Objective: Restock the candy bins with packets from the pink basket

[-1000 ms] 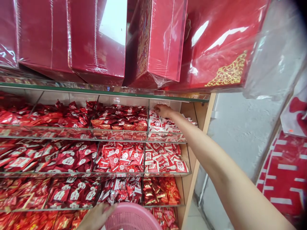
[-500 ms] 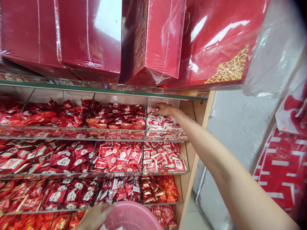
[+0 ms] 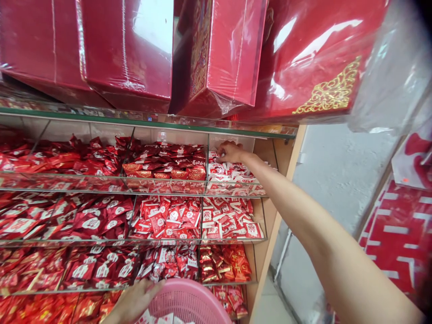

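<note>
My left hand (image 3: pixel 135 299) grips the rim of a pink plastic basket (image 3: pixel 202 300) at the bottom of the view. Inside the basket lie several small white packets (image 3: pixel 165 319), partly cut off by the frame. Stretched forward, my right hand (image 3: pixel 231 152) is in the top right compartment among small white-and-red packets (image 3: pixel 218 168). Its fingers are curled down onto them; whatever sits between the fingertips is hidden.
Glass-divided shelves hold red wrapped packets (image 3: pixel 168 157) in rows. A green-edged glass shelf (image 3: pixel 148 123) above my right hand carries large red boxes (image 3: pixel 128 54) in clear wrap. To the right stand a wooden side panel (image 3: pixel 281 180), a grey wall (image 3: pixel 324 171) and hanging red items (image 3: pixel 394 229).
The camera view has shifted slightly. The basket sits a little higher in view, showing more white packets inside. My right hand stays in the same compartment with its fingers curled.
</note>
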A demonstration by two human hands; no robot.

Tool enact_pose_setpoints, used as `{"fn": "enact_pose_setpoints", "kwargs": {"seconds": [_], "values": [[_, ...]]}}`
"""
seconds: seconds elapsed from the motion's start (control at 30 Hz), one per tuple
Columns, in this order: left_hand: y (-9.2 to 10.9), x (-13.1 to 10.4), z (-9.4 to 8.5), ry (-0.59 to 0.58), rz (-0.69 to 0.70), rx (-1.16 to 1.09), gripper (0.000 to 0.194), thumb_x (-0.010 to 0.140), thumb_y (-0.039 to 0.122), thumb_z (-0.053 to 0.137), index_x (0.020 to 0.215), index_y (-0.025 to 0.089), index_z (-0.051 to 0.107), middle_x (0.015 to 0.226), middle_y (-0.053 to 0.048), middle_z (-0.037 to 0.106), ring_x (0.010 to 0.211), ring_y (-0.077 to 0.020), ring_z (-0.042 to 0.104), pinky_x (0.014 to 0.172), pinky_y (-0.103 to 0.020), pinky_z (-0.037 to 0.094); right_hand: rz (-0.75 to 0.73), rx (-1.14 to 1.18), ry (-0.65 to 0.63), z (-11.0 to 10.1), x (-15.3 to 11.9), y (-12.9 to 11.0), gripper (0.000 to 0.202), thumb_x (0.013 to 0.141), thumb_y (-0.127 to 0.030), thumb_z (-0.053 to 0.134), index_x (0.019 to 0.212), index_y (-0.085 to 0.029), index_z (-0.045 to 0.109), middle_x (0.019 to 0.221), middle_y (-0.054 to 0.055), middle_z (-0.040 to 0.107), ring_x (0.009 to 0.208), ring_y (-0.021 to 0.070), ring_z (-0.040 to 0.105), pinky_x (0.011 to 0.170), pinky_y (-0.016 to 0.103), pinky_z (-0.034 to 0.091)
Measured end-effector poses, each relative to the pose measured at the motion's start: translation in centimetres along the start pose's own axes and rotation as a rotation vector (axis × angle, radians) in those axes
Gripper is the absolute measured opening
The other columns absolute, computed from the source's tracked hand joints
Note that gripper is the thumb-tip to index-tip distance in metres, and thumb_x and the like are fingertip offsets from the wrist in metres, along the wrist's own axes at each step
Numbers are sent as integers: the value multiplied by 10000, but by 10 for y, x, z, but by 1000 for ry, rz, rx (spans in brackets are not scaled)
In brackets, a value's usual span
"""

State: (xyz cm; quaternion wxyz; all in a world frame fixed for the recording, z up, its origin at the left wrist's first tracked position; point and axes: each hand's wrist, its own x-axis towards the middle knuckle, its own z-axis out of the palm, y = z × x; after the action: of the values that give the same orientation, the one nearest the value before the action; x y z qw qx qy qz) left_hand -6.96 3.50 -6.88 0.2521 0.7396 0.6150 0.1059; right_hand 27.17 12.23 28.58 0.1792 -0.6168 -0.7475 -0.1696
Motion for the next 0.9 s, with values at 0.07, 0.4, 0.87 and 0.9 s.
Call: {"fn": "enact_pose_setpoints", "kwargs": {"seconds": [0.07,0.4,0.87,0.9], "values": [[1,-1,0,13,-5,7,592,799,678,307,694,198,638,834,-92,708,875,-296,638,757,-352,410,-31,-21,47,1,-2,-2,273,694,-340,689,916,-197,622,1131,81,590,1102,284,488,912,456,345],[-1,1,3,14,25,52,594,808,690,277,606,207,557,702,-54,679,745,-260,643,656,-300,382,-70,128,280,6,-4,10,347,734,-272,617,1063,-174,565,1003,76,659,957,268,566,893,448,331],[21,-8,-12,-24,57,115,628,809,698,262,657,203,618,764,-81,719,789,-260,666,660,-284,389,-251,78,671,17,-145,-46,267,905,-223,442,1150,-185,541,1105,114,562,1081,286,450,903,472,339],[23,-8,-13,-29,46,121,629,802,704,270,655,199,617,742,-83,715,767,-257,665,643,-278,384,-289,140,629,29,-163,-55,243,908,-232,450,1125,-190,550,1069,100,579,1043,266,472,892,449,353]]}}
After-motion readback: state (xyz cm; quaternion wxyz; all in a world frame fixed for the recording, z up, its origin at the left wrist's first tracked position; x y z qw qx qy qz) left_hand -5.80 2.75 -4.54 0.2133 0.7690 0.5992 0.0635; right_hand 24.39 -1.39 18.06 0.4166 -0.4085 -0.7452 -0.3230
